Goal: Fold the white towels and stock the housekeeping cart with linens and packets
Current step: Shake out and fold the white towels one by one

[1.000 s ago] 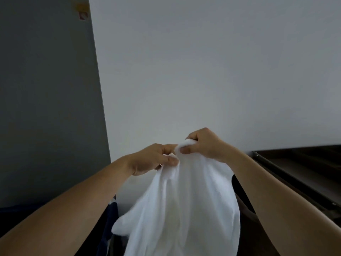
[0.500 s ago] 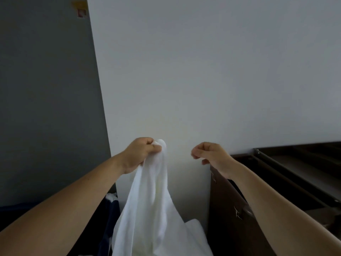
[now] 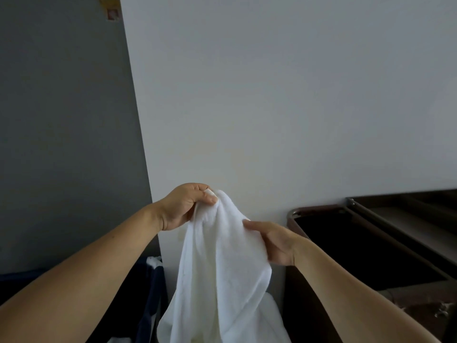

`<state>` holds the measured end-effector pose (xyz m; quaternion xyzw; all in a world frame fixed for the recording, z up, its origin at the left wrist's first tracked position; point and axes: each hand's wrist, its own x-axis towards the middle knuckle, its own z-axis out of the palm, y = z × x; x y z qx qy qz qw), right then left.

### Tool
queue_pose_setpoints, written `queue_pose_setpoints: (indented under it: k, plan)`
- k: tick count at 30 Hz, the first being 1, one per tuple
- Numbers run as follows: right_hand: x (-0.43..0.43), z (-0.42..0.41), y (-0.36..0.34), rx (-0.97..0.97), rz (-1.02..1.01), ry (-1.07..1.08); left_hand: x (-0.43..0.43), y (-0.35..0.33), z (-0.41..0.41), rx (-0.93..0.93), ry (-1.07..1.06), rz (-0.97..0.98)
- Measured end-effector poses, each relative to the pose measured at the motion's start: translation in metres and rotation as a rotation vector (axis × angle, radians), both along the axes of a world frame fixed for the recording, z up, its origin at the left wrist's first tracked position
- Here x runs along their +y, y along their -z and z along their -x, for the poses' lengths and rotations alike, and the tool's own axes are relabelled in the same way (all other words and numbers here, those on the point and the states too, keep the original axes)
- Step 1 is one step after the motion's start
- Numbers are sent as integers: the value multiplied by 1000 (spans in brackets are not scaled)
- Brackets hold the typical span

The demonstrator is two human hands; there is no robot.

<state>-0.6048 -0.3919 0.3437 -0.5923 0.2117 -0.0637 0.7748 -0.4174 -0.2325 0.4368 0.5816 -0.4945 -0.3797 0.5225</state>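
Observation:
A white towel (image 3: 222, 263) hangs in front of me, bunched at its top and trailing below the frame. My left hand (image 3: 184, 206) pinches the towel's top corner between thumb and fingers at chest height. My right hand (image 3: 274, 241) is lower and to the right, its thumb on the towel's right edge and its fingers behind the cloth, gripping that edge. The dark brown housekeeping cart (image 3: 346, 243) stands to the right, its top bin open and dark inside.
A pale wall (image 3: 272, 95) rises straight ahead, with a grey wall (image 3: 61, 144) to the left. Dark blue fabric (image 3: 148, 293) with a bit of white cloth sits low left of the towel. The cart's rails (image 3: 395, 219) run along the right.
My right hand let go of the top corner, swung out to the right, then came back lower and took the towel's right edge. My left hand kept the top corner.

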Motion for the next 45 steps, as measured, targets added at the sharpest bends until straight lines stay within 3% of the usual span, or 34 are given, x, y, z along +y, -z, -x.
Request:
queue_pose_setpoints:
  k: [9,12,15,17,21,25,31,34,39,42,45]
  plan:
    - [-8,10,-10,-71,-85,416,-4,6,-19,-67,-358,34]
    - [-12,8,-21,-145,-15,608,-9,10,-17,-255,-533,44]
    - [-14,5,-37,-113,245,845,-10,17,-15,-486,-664,3]
    - [-7,0,-43,-46,469,868,-11,20,-11,-510,-686,-54]
    - [21,-23,-42,102,820,737,-13,26,18,-129,-608,-99]
    - [44,-44,-31,131,986,668,-19,43,47,-169,-446,-99]
    - [51,-43,-22,-36,822,645,-14,53,58,-167,-323,-109]
    - [60,-42,-18,-30,791,553,-12,61,66,-303,-209,-127]
    - [61,-30,-14,-199,467,425,-7,73,69,-404,-46,-155]
    - [61,-30,-14,-204,435,452,-5,78,64,-498,-17,-207]
    - [61,-35,-11,-172,546,554,-3,78,54,-599,23,-213]
